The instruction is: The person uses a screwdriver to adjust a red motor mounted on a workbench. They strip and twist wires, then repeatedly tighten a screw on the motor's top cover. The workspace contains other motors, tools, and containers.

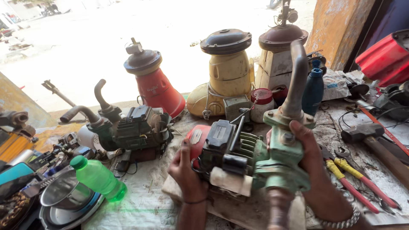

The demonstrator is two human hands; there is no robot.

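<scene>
Two hands grip our pump (251,157): left hand (186,172) at its motor end, right hand (310,159) clasping the green casing, so we keep it level.

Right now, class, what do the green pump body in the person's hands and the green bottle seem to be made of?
Green pump body: probably cast metal, painted green; paint is chipped and dull, with bolts showing. Green bottle: clear tinted plastic; light passes through it, and it has a screw cap.
</scene>
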